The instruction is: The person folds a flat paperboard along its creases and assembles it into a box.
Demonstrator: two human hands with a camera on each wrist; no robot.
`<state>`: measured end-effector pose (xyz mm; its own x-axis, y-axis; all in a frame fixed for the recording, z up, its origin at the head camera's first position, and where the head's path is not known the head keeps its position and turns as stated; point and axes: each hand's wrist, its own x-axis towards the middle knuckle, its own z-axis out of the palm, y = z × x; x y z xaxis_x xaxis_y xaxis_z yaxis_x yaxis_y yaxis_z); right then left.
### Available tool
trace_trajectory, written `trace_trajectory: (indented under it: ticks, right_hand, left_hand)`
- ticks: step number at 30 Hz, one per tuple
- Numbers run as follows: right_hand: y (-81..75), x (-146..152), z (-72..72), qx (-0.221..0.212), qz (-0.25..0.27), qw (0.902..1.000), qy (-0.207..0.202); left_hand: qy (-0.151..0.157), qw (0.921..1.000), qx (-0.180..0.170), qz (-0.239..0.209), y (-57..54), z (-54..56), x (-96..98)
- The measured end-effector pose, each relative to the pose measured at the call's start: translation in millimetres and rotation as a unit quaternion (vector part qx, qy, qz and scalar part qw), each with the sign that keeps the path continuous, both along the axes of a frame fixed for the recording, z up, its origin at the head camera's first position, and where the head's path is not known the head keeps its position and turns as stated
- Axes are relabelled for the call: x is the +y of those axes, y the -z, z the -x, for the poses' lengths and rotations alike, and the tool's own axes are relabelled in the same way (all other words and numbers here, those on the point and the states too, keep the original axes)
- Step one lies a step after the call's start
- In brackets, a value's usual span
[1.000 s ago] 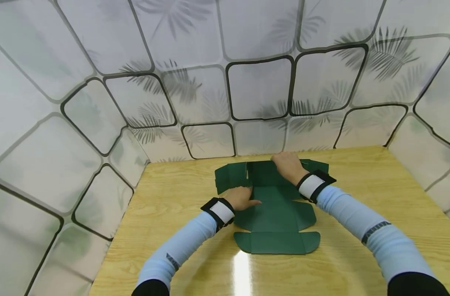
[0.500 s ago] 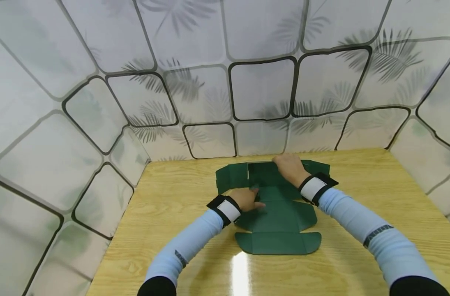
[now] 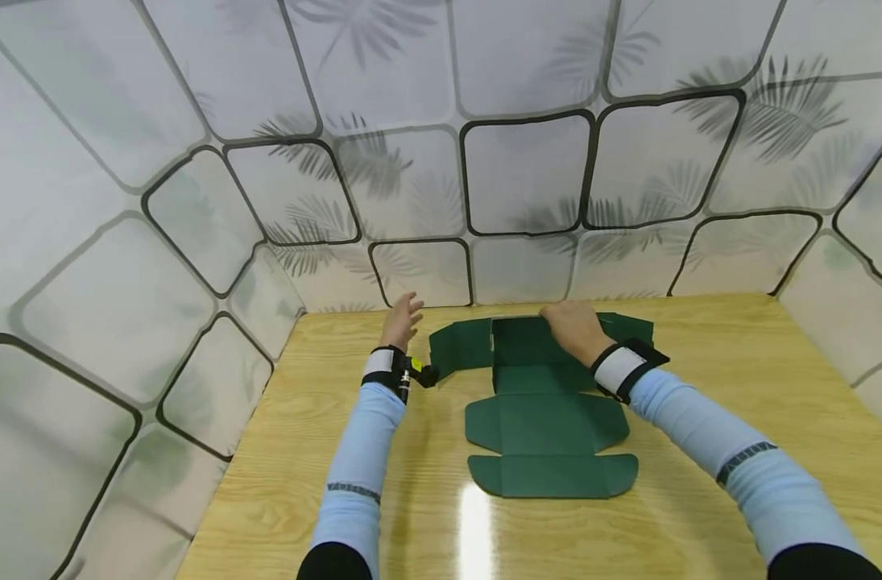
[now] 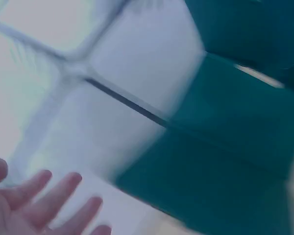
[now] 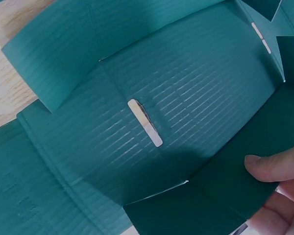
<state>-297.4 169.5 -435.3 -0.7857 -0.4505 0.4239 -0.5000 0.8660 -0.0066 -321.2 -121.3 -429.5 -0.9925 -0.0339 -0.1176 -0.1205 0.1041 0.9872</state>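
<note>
A dark green cardboard box (image 3: 549, 423), partly unfolded, lies on the table with its back panel and side flaps standing up. My right hand (image 3: 574, 329) grips the top of the back panel; in the right wrist view its thumb (image 5: 269, 168) presses the inner face while the fingers curl behind. A pale-edged slot (image 5: 146, 122) shows in the ribbed cardboard there. To the left of the box, my left hand (image 3: 403, 322) is raised with spread fingers and holds nothing. The left side flap (image 3: 462, 346) stands out beside it, also large in the left wrist view.
The wooden table (image 3: 325, 483) ends at the back against a pale patterned wall covering (image 3: 527, 177). Similar covering rises along the left and right sides. Rounded flaps at the near end of the box (image 3: 552, 477) lie flat toward me.
My left hand has left the middle of the box and swung left and back, past the left flap, its fingers spreading. My right hand keeps its grip on the back panel.
</note>
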Motion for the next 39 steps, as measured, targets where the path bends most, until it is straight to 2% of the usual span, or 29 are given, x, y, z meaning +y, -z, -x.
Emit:
trace_trajectory:
  ticks: [2,3,5,8,10,13,17,19,20,23,27,31,35,39]
  right_hand:
    - [0.8,0,-0.5,-0.002,0.000,1.0000,0.001]
    - [0.9,-1,-1.1,-0.002,0.001,1.0000,0.001]
    - [0.9,-2,-1.6,-0.002,0.001,1.0000,0.001]
    - [0.5,-5,-1.3,0.002,0.000,1.0000,0.000]
    - [0.3,-6,-1.1,0.007,-0.003,1.0000,0.002]
    - [-0.4,-7,-2.0,0.010,-0.004,0.9999,0.004]
    - [-0.4,-6,-3.6,0.007,-0.003,1.0000,0.006]
    - [0.2,-6,-3.9,0.012,-0.001,0.9999,0.004]
    - [0.5,-6,-4.1,0.016,-0.001,0.9999,0.004]
    - [1.6,-7,-4.8,0.033,-0.007,0.9994,0.001]
    - [2.7,-8,-5.9,0.043,-0.016,0.9989,0.005]
    - [4.5,-9,-7.3,0.045,-0.017,0.9988,0.009]
    - [8.5,-9,-9.1,0.062,-0.023,0.9978,0.006]
    - [15.1,-8,-9.6,0.085,-0.041,0.9955,-0.004]
  left_hand:
    - [0.051,0.9964,-0.062,-0.028,21.2,0.9,-0.4]
    - [0.075,0.9937,-0.075,-0.034,31.3,0.2,1.2]
    - [0.110,0.9894,-0.084,-0.043,46.9,-3.8,5.5]
    - [0.132,0.9837,-0.069,-0.101,60.8,-9.7,12.7]
    - [0.152,0.9804,-0.058,-0.111,64.4,-14.7,16.6]
    - [0.203,0.9708,-0.050,-0.118,64.2,-22.1,21.9]
    - [0.264,0.9568,-0.032,-0.117,54.7,-31.5,28.5]
    - [0.284,0.9523,-0.017,-0.111,49.4,-34.2,32.2]
    - [0.289,0.9525,-0.007,-0.095,46.5,-35.6,34.2]
    - [0.290,0.9564,0.027,-0.015,38.9,-38.1,42.2]
    - [0.263,0.9616,0.031,0.073,33.5,-38.7,57.2]
    - [0.229,0.9685,0.019,0.097,41.9,-34.7,70.5]
    - [0.200,0.9703,0.034,0.133,52.9,-29.6,79.3]
    - [0.176,0.9721,0.043,0.149,56.4,-29.1,84.3]
